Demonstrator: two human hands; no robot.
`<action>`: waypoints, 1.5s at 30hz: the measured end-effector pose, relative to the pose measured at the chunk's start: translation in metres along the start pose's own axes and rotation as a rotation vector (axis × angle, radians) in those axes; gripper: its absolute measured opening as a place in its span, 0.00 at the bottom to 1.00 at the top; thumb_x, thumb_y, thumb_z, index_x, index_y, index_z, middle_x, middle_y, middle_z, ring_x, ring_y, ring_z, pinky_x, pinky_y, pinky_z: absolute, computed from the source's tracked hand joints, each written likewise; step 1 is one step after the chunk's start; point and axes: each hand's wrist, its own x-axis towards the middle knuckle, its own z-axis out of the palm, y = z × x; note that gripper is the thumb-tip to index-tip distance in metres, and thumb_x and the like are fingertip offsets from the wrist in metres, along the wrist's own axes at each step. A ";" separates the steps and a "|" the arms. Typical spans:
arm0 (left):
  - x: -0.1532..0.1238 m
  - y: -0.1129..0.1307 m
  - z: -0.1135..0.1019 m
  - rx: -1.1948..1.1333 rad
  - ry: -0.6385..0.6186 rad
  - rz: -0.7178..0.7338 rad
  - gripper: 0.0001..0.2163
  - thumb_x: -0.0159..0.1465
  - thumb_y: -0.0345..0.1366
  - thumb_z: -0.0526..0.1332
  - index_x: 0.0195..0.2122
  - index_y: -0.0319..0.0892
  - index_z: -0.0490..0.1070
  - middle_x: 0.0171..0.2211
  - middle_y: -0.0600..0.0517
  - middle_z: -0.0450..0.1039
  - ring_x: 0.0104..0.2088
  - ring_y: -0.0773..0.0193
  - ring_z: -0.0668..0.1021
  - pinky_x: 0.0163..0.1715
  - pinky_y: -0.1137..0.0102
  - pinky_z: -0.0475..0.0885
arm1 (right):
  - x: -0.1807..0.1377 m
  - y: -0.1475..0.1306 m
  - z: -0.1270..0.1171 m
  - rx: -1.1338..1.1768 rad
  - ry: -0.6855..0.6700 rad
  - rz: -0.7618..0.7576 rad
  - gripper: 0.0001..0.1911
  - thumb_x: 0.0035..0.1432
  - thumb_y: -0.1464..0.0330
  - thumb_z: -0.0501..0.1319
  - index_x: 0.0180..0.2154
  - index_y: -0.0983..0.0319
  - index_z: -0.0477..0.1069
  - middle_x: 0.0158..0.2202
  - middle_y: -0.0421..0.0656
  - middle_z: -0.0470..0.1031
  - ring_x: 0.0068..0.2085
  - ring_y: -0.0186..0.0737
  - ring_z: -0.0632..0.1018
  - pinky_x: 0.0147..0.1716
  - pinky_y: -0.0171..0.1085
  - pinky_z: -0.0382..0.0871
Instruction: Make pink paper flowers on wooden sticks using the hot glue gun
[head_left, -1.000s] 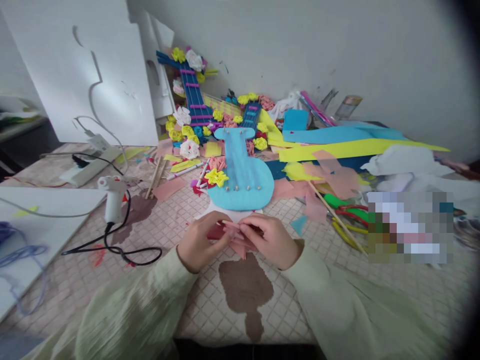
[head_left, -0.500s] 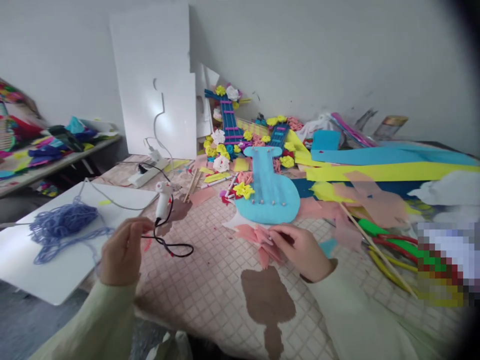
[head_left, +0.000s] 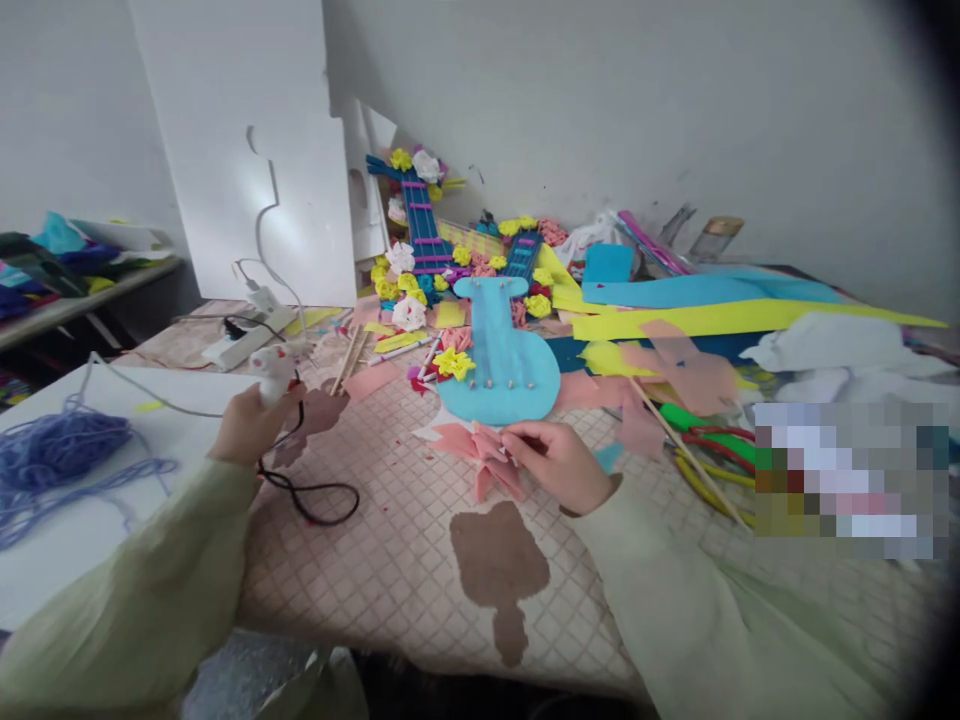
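On the left, my left hand (head_left: 251, 425) is closed around the white hot glue gun (head_left: 274, 374), whose black cord (head_left: 322, 505) loops on the table below. Near the middle, my right hand (head_left: 559, 462) pinches the edge of a pink crepe paper flower (head_left: 491, 462) with pointed petals. Just behind the flower lies a light blue guitar-shaped cutout (head_left: 506, 350) with small pegs and faint strings. A yellow paper flower (head_left: 454, 363) sits on the cutout's left edge.
Blue yarn (head_left: 64, 445) lies on a white board (head_left: 187, 400) at left. A power strip (head_left: 244, 340) stands behind the glue gun. Paper flowers and dark blue guitar shapes (head_left: 424, 225) crowd the back. Yellow paper strips (head_left: 720, 318), a thin stick (head_left: 686, 450) and green-handled pliers (head_left: 679, 420) lie at right.
My left hand has moved forward from beside the cord and taken hold of the glue gun. My right hand still pinches the pink flower. The view has turned slightly right.
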 end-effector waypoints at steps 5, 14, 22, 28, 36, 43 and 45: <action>-0.048 0.003 -0.021 0.149 0.125 0.167 0.18 0.59 0.47 0.50 0.41 0.37 0.66 0.31 0.50 0.67 0.34 0.58 0.72 0.32 0.69 0.64 | 0.001 -0.003 -0.002 0.007 0.025 0.022 0.12 0.53 0.66 0.55 0.29 0.65 0.74 0.26 0.43 0.76 0.27 0.36 0.73 0.26 0.33 0.66; -0.109 0.020 -0.001 0.118 0.029 0.981 0.15 0.57 0.27 0.45 0.46 0.43 0.58 0.43 0.48 0.63 0.40 0.61 0.71 0.37 0.70 0.64 | -0.001 -0.007 -0.002 0.058 -0.028 0.040 0.12 0.53 0.65 0.54 0.27 0.65 0.72 0.24 0.42 0.74 0.25 0.34 0.72 0.25 0.32 0.64; -0.111 0.032 0.016 0.119 -0.155 0.934 0.19 0.48 0.24 0.48 0.42 0.43 0.60 0.40 0.49 0.64 0.34 0.61 0.71 0.30 0.69 0.67 | -0.001 -0.010 -0.003 0.021 -0.026 0.036 0.11 0.54 0.67 0.54 0.27 0.65 0.72 0.23 0.42 0.74 0.25 0.33 0.71 0.26 0.31 0.63; -0.106 0.030 0.023 0.117 -0.224 0.929 0.18 0.46 0.25 0.49 0.40 0.43 0.60 0.39 0.49 0.64 0.36 0.59 0.70 0.31 0.68 0.67 | -0.002 -0.010 -0.003 0.029 -0.020 0.026 0.11 0.55 0.68 0.54 0.28 0.65 0.73 0.25 0.42 0.75 0.26 0.34 0.72 0.27 0.32 0.64; -0.101 0.029 0.028 0.127 -0.326 0.886 0.14 0.50 0.28 0.51 0.39 0.43 0.60 0.37 0.49 0.63 0.36 0.59 0.70 0.31 0.68 0.68 | -0.002 -0.009 -0.003 0.021 -0.011 0.010 0.11 0.55 0.68 0.54 0.29 0.65 0.73 0.26 0.43 0.76 0.26 0.34 0.73 0.26 0.32 0.65; -0.100 0.030 0.030 0.137 -0.349 0.852 0.13 0.50 0.27 0.50 0.38 0.42 0.61 0.38 0.48 0.64 0.37 0.58 0.69 0.32 0.67 0.68 | -0.002 -0.010 -0.003 0.032 -0.003 0.016 0.10 0.54 0.69 0.55 0.29 0.65 0.74 0.25 0.42 0.76 0.26 0.34 0.73 0.26 0.32 0.65; -0.101 0.030 0.031 0.135 -0.347 0.848 0.13 0.50 0.27 0.50 0.38 0.42 0.62 0.38 0.48 0.64 0.37 0.58 0.69 0.32 0.67 0.68 | -0.002 -0.011 -0.003 0.032 0.000 0.014 0.10 0.54 0.69 0.55 0.29 0.65 0.74 0.25 0.42 0.76 0.26 0.34 0.73 0.26 0.32 0.65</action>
